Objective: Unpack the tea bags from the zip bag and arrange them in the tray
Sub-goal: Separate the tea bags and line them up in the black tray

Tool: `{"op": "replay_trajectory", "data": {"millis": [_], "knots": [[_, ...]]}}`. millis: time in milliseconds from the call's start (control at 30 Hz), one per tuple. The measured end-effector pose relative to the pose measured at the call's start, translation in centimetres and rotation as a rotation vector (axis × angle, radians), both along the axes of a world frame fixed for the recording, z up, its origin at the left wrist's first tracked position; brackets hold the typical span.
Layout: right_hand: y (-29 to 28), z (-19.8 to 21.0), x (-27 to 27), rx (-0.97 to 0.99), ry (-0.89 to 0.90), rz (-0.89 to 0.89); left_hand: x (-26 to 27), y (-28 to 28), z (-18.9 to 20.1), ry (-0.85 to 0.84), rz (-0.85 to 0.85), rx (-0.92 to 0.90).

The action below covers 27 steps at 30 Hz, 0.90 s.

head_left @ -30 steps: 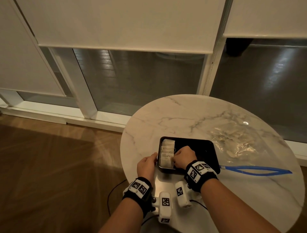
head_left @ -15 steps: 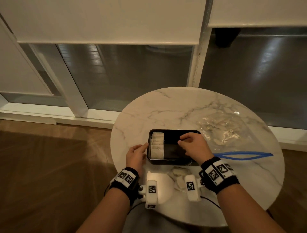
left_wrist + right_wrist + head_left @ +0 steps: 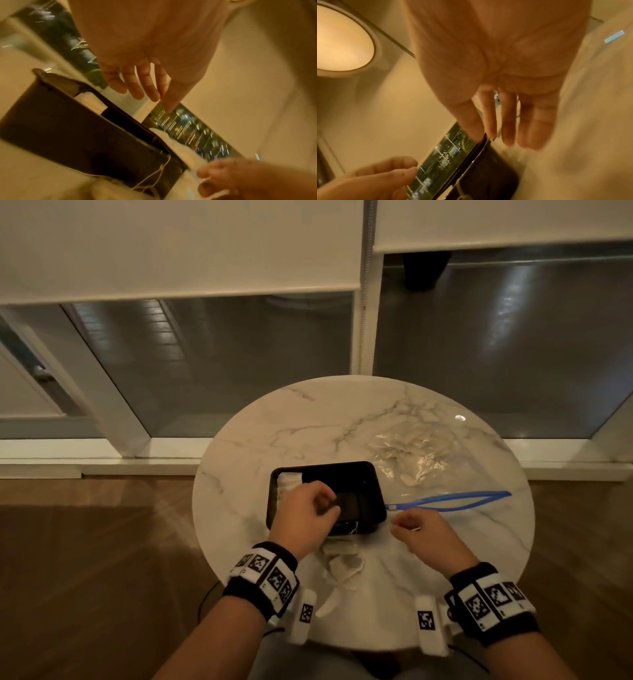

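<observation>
The black tray [image 3: 356, 474] sits on the round marble table [image 3: 308, 422]. A column of white tea bags [image 3: 287, 484] lies along its left side, also seen in the left wrist view as tea bags [image 3: 91, 100] in the tray [image 3: 68, 128]. My left hand [image 3: 330, 505] hovers over the tray's middle, fingers relaxed and empty [image 3: 145, 94]. My right hand [image 3: 402, 525] hangs by the tray's front right corner, its fingers [image 3: 506, 128] straight with nothing in them. The clear zip bag [image 3: 411, 453] lies to the right, its blue zip [image 3: 452, 499] gaping.
A few loose tea bags [image 3: 342, 565] lie on the table between my wrists, in front of the tray. Thin white strings [image 3: 159, 175] hang over the tray's near rim. Windows and a wooden floor surround the small table.
My left hand moved from the tray's left rim to above its middle. My right hand drew back out of the tray to the table by the front right corner.
</observation>
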State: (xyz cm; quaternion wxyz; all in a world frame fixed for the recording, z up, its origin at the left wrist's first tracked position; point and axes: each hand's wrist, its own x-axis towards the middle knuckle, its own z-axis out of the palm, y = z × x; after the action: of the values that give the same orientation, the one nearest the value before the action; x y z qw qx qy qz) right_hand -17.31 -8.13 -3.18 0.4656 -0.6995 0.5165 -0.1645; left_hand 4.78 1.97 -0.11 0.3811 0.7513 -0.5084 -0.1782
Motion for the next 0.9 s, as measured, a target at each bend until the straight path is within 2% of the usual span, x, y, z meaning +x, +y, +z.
{"op": "replay_trajectory", "data": {"millis": [100, 167, 267, 367, 500, 567, 667, 833, 900], "knots": [[-0.4, 0.3, -1.3, 0.019, 0.223, 0.114, -0.2, -0.6, -0.4, -0.367, -0.26, 0.201], [-0.1, 0.6, -1.9, 0.058, 0.275, 0.15, 0.4, -0.6, -0.8, -0.442, -0.298, 0.277], [0.8, 0.5, -2.5, 0.059, 0.329, 0.261, 1.0, -0.4, -1.2, -0.462, -0.303, 0.262], [2.2, 0.2, -1.7, 0.041, 0.312, 0.347, 1.2, 0.1, -1.5, -0.454, -0.266, 0.148], [3.6, -0.4, 0.5, 0.0, 0.308, 0.444, 0.9, 1.1, -1.1, -0.139, -0.029, 0.072], [4.1, -0.9, 1.8, -0.037, 0.302, 0.434, 0.9, 1.7, -1.5, -0.126, -0.022, 0.17], [4.7, -1.3, 3.5, -0.099, 0.345, 0.359, 0.5, 2.7, -2.9, -0.23, -0.103, 0.375], [5.3, -1.4, 4.8, -0.19, 0.449, 0.301, -0.2, 3.6, -4.9, -0.271, -0.134, 0.445], [5.0, -1.7, 4.8, -0.169, 0.442, 0.289, -0.4, 3.5, -5.0, -0.268, -0.137, 0.443]]}}
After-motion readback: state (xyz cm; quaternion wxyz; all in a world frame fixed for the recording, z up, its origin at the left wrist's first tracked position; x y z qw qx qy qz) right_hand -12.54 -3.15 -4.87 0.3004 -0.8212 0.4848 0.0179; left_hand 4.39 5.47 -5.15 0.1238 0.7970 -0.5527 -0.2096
